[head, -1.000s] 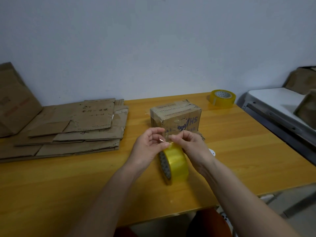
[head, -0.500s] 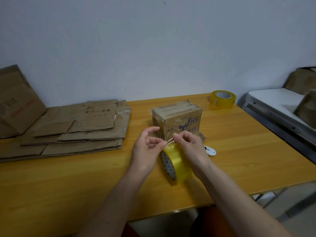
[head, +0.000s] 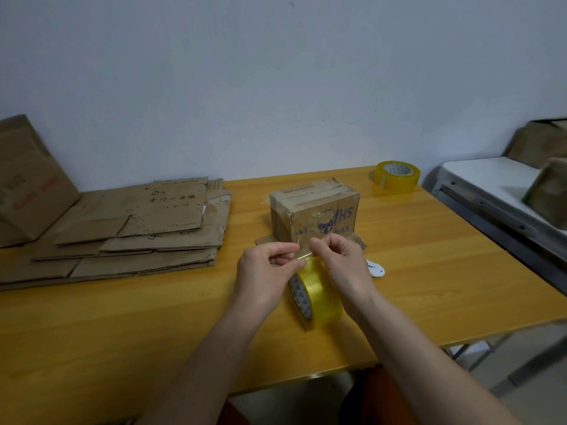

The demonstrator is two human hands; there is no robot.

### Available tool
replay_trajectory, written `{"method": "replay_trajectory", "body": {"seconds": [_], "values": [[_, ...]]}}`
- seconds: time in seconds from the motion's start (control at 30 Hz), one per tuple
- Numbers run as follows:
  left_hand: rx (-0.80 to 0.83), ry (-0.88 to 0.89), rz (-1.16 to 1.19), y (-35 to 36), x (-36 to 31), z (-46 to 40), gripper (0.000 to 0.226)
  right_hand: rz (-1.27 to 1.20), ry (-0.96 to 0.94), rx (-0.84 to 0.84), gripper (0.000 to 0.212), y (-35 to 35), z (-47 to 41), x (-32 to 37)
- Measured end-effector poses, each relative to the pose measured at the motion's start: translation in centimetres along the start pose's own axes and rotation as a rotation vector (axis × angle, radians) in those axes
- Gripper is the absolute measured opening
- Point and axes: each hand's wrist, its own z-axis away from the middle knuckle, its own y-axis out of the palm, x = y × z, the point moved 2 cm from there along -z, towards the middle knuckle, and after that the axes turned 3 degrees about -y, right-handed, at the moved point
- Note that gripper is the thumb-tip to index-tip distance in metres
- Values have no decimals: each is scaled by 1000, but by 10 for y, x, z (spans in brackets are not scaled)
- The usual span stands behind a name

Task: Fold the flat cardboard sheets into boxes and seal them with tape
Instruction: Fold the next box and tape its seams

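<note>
Drawn slightly apart since a second ago, left hand [head: 265,268] and right hand [head: 343,265], each pinching the loose clear end of the tape roll [head: 316,296]. Roll on edge on the table [head: 122,326], under both hands. Just behind, taped box [head: 314,210]. Flat cardboard sheets [head: 138,231] stacked left; second tape roll [head: 396,175] far right.

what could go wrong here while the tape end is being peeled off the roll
1. The strip pinched between the left hand and right hand looks thin, so it may split or stick to itself.
2. The tape roll stands on edge, apparently steadied only from above; a hard pull could roll it.
3. The white cutter lies just behind the right hand and could be bumped.
</note>
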Motion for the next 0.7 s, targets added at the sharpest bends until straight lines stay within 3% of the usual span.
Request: {"method": "replay_trajectory", "body": {"seconds": [0.23,0.47,0.53,0.6,0.7], "values": [[-3,25,-66,1,-1,0,11,74,-22,-11,34,-2,1,2],[-32,39,-155,7,0,1,12,184,22,5,19,-5,2,10],[-56,52,-173,9,1,0,11,163,24,-8,5,-5,3,14],[-89,46,-179,8,2,-2,11,86,-9,6,31,-9,3,13],[-69,28,-145,6,3,-3,13,113,-102,173,30,-12,4,17]]}}
